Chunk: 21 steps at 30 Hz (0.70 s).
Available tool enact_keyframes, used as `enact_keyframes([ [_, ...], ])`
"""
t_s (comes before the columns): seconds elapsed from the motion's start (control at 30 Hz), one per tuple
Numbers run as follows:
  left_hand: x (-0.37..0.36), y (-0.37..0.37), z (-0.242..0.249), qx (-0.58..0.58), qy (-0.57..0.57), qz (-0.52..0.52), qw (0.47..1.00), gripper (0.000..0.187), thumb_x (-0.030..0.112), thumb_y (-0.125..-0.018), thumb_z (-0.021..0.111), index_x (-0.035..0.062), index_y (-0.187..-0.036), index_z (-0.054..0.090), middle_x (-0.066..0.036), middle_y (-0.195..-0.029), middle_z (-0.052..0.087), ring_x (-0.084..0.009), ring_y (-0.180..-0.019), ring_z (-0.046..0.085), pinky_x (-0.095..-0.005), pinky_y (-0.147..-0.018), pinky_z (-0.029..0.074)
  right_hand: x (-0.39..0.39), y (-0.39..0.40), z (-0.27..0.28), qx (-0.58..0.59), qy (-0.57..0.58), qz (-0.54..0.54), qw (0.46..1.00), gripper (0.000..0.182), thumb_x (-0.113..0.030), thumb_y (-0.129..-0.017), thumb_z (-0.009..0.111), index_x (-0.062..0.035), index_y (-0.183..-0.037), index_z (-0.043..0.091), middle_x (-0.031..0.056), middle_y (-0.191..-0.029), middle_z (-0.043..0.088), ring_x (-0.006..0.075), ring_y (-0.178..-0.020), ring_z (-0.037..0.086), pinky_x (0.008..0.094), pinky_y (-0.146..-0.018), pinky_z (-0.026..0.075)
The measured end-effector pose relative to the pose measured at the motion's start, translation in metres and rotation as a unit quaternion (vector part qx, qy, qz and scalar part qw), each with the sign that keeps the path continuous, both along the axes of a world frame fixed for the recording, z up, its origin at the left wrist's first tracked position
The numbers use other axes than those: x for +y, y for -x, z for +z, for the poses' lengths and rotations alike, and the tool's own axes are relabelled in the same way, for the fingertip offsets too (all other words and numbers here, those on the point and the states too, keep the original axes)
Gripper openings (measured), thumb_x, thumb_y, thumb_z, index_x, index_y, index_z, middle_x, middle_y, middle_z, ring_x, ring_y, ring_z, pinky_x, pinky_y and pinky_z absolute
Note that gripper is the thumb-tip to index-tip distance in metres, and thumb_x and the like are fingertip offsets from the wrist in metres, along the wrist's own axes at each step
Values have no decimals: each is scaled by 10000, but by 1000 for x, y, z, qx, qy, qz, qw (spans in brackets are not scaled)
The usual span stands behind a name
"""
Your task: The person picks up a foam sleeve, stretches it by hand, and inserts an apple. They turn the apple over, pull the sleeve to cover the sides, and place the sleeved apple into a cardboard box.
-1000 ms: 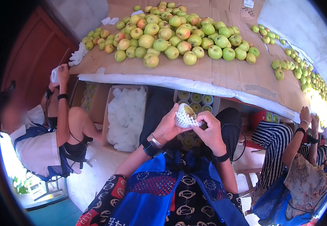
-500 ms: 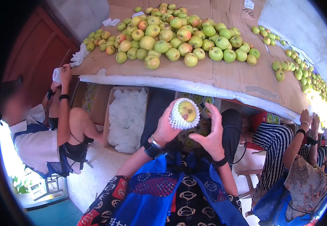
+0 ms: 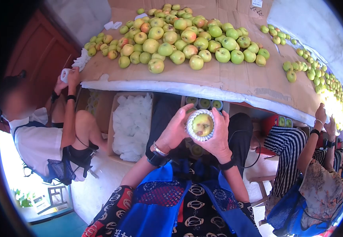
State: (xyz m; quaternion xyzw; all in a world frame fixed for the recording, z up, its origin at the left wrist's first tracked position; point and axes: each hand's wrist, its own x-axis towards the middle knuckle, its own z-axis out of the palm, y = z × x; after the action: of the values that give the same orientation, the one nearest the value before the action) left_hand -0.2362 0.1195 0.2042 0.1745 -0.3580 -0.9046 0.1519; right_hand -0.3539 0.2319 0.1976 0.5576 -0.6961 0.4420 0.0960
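A yellow-green apple [image 3: 203, 127] with brown marks sits in a white foam net sleeve [image 3: 191, 121], held up in front of my lap. My right hand [image 3: 217, 136] is wrapped round its right side and underside. Close against the left side of the sleeve is my left hand [image 3: 173, 132], its fingers stretched out and apart from a full grip. Whether the left fingertips still touch the net is hard to see. Below the hands, partly hidden by them, a box of sleeved apples [image 3: 205, 103] stands between my knees.
A cardboard-covered table [image 3: 227, 75] bears a large pile of apples [image 3: 165, 48]. Beneath its edge stands a box of white foam nets [image 3: 131, 126]. One person [image 3: 37, 134] sits at left handling a foam net; another person [image 3: 321, 189] works at right.
The sleeved apple has passed from my left hand to my right hand and moved slightly right and down. My left fingers have loosened. The person at left still handles a net.
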Motion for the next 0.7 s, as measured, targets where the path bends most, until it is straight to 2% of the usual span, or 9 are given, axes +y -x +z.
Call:
enact_keyframes([
  [0.03,5,2,-3,9,-28,17,999,560,416,-939,406,43,-1343,301,-108,-1282,458,-209,-1162,479,-382,-957,414,-2,-2,2,-34,-23,13,999,930,-323,-530,827,16,-1259,358,168,-1117,523,320,-1032,507,502,-981,280],
  [0.07,8,4,-6,8,-30,19,999,560,416,-939,406,43,-1343,301,-108,-1282,458,-209,-1162,479,-382,-957,414,-3,-4,3,-67,-47,26,996,917,-328,-530,822,17,-1249,369,165,-1099,534,321,-1023,511,520,-990,252],
  [0.1,9,6,-9,-2,-6,6,1000,507,355,-923,468,42,-1307,357,-97,-1238,491,-188,-1121,506,-352,-929,435,-3,-6,-2,-94,-35,41,994,909,-292,-542,822,18,-1261,359,179,-1147,512,332,-1021,516,481,-971,317],
  [0.13,10,7,-11,-13,18,-8,1000,458,293,-907,530,41,-1271,413,-86,-1193,524,-167,-1081,533,-322,-901,456,-2,-8,-7,-94,-35,42,994,909,-292,-542,822,18,-1261,359,179,-1147,512,332,-1021,516,481,-971,317],
  [0.17,10,7,-7,-3,-41,-1,999,369,206,-885,573,27,-1196,486,-58,-1109,572,-136,-1012,564,-287,-877,466,-2,-9,-11,-137,-45,50,988,904,-268,-555,819,19,-1271,348,188,-1175,496,337,-1041,512,453,-959,347],
  [0.3,11,4,-19,8,-30,-4,1000,403,210,-906,524,34,-1256,430,-65,-1174,546,-158,-1074,543,-323,-927,441,-2,-13,-12,-226,-58,65,970,895,-207,-595,807,21,-1304,310,204,-1221,461,351,-1104,485,385,-927,411],
  [0.4,8,5,-16,24,-96,-19,995,395,212,-910,507,40,-1256,430,-70,-1193,538,-176,-1098,529,-342,-956,417,-6,-13,-16,-252,-12,103,962,890,-209,-611,799,23,-1311,301,206,-1219,461,354,-1112,478,395,-942,396],
  [0.53,11,6,-19,47,-113,2,992,392,237,-915,481,48,-1255,433,-76,-1209,531,-191,-1114,520,-358,-978,396,-9,-13,-7,-253,6,115,961,905,-217,-608,797,24,-1318,291,199,-1222,462,350,-1120,470,394,-941,394],
  [0.7,10,3,-23,32,-138,27,990,376,245,-907,486,52,-1229,460,-83,-1190,544,-201,-1102,527,-368,-971,403,-12,-10,3,-166,-95,100,977,1003,-233,-573,811,20,-1356,238,199,-1311,398,349,-1230,365,394,-1013,314],
])
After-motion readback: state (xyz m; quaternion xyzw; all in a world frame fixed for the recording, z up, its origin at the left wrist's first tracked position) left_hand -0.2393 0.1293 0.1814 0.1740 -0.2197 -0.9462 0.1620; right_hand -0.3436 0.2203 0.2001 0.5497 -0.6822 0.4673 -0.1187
